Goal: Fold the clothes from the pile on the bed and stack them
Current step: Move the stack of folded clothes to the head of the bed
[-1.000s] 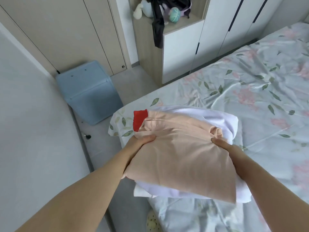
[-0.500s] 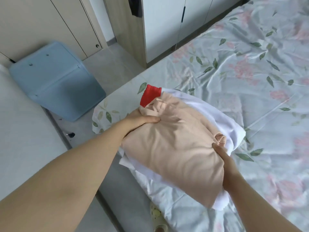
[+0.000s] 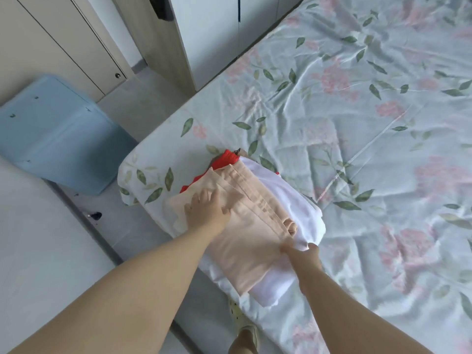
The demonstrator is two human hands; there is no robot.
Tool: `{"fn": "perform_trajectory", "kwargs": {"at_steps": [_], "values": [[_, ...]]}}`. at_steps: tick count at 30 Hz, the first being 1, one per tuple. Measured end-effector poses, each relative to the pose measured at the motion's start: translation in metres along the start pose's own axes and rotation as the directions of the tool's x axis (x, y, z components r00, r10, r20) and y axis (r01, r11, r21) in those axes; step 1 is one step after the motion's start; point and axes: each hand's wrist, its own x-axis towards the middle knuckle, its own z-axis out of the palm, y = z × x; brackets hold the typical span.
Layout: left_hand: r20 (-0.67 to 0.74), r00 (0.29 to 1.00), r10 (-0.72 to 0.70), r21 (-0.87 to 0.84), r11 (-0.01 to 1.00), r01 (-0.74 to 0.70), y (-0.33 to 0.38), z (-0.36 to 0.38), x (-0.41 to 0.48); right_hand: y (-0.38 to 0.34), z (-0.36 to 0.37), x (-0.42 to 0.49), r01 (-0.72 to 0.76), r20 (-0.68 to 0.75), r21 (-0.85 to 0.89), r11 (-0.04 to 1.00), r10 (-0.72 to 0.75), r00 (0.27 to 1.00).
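The stack (image 3: 265,287) of folded clothes sits on the bed (image 3: 370,111), right at the corner nearest the person and close to the mattress edge. On top is a peach garment (image 3: 245,236), folded into a long slab with several pleat-like edges showing along its far side. Under it lies a white garment (image 3: 293,200) that sticks out on the right and at the near end. A red garment (image 3: 224,159) peeks out at the far end, beneath the other two.

The left hand (image 3: 207,210) lies flat on the peach garment near its far left part, palm down. Its fingers are straight and slightly spread, and it presses the cloth without gripping anything.

The right hand (image 3: 304,254) is at the near right edge of the stack, where peach meets white. Its thumb rests on top of the white cloth, and the other fingers are tucked into the fabric out of sight, so it looks to be grasping that edge.

The flowered sheet is creased all over. On the floor to the left stands a blue plastic box (image 3: 58,134). Near the bed edge a foot in a pale slipper (image 3: 245,325) is planted.
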Motion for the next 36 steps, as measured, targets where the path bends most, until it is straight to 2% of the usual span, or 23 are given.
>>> {"fn": "perform_trajectory", "kwargs": {"at_steps": [3,5,6,8,10,13,17,21,25,30,36], "values": [[-0.094,0.988,0.12,0.063,0.991,-0.114,0.02,-0.004,-0.037,0.0,-0.021,-0.017,0.139,0.036,-0.126,0.982,-0.135,0.99],[-0.112,0.974,0.196,0.098,0.978,-0.185,0.039,-0.008,-0.067,0.002,-0.042,-0.033,0.262,0.057,-0.279,0.924,-0.257,0.965],[-0.11,0.968,0.226,0.114,0.97,-0.214,0.05,-0.01,-0.083,0.004,-0.055,-0.043,0.339,0.082,-0.386,0.858,-0.334,0.939],[-0.124,0.95,0.286,0.146,0.952,-0.267,0.074,-0.007,-0.118,0.013,-0.086,-0.064,0.487,0.152,-0.575,0.658,-0.499,0.853],[-0.164,0.924,0.345,0.206,0.928,-0.311,0.101,0.002,-0.156,0.03,-0.121,-0.079,0.56,0.205,-0.654,0.508,-0.593,0.778],[-0.211,0.901,0.378,0.224,0.916,-0.332,0.146,0.019,-0.217,0.064,-0.179,-0.094,0.605,0.245,-0.679,0.416,-0.649,0.721],[-0.241,0.884,0.401,0.12,0.916,-0.383,0.205,0.024,-0.298,0.105,-0.259,-0.119,0.636,0.227,-0.674,0.376,-0.714,0.662],[-0.317,0.831,0.457,0.088,0.887,-0.453,0.25,0.013,-0.367,0.127,-0.329,-0.152,0.644,0.17,-0.679,0.352,-0.779,0.604],[-0.388,0.74,0.55,0.169,0.831,-0.529,0.288,-0.01,-0.412,0.133,-0.386,-0.187,0.643,0.099,-0.695,0.322,-0.843,0.529],[-0.389,0.626,0.676,0.308,0.736,-0.603,0.347,-0.043,-0.458,0.143,-0.454,-0.223,0.626,-0.042,-0.693,0.358,-0.887,0.46],[-0.37,0.528,0.764,0.39,0.644,-0.659,0.43,-0.046,-0.507,0.176,-0.549,-0.23,0.576,-0.195,-0.685,0.445,-0.874,0.444]]}}
